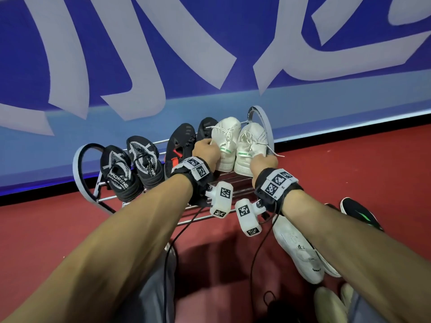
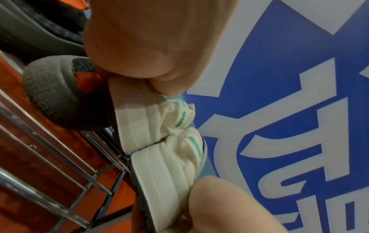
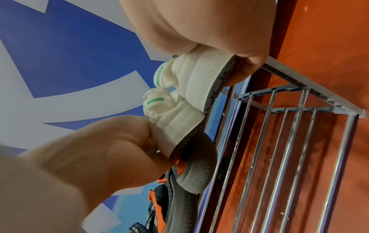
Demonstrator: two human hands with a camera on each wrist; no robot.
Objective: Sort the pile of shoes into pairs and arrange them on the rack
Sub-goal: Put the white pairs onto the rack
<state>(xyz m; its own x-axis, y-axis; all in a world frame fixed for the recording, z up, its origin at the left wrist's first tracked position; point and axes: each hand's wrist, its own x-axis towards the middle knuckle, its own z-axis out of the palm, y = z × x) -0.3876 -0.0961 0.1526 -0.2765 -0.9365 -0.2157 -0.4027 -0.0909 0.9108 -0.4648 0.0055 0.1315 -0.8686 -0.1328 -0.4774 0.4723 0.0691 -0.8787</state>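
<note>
Two white shoes (image 1: pixel 238 145), third pair on the rack (image 1: pixel 233 180), sit at its right end beside the black-and-orange pair (image 1: pixel 180 145). My left hand (image 1: pixel 206 151) has its fingers curled on the left shoe's heel; my right hand (image 1: pixel 264 160) pinches the right shoe's heel. Step in hand: squaring this pair. Next, I judge: let go, fetch the shoes on the floor (image 1: pixel 300 248).

Wall: a blue banner wall with large pale grey painted shapes (image 1: pixel 163 54) is seen behind everything.
Floor: a dark red smooth floor (image 1: pixel 46 229) is seen below it.
Skirting: a black strip (image 1: pixel 349 134) is set between them.
</note>
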